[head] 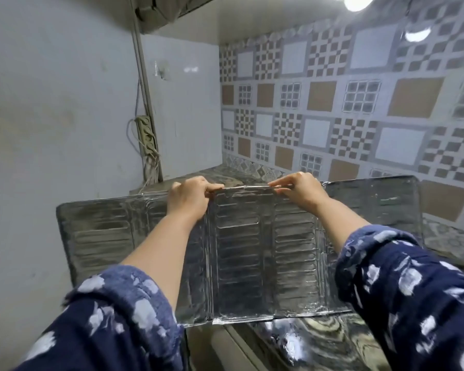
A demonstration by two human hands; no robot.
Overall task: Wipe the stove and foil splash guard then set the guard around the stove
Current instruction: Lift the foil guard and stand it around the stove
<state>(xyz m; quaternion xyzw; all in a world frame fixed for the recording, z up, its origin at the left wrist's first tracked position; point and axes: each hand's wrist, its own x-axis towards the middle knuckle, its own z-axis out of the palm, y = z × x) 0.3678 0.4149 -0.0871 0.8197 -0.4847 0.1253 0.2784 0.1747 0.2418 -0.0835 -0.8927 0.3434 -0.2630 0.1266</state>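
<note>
A silver foil splash guard (241, 253), ribbed and folded into three panels, stands upright on the dark marbled counter (330, 341), spread wide in front of me. My left hand (189, 198) grips its top edge at the middle panel's left end. My right hand (299, 190) pinches the same top edge a little to the right. The guard's left wing reaches toward the white side wall and its right wing toward the tiled back wall. No stove shows in this view; the guard and my arms hide much of the counter.
A patterned tile wall (346, 103) runs behind the counter. A white wall (51, 116) closes the left side, with a power strip (145, 135) and cables hanging in the corner. The counter's front edge (239, 352) lies below the guard.
</note>
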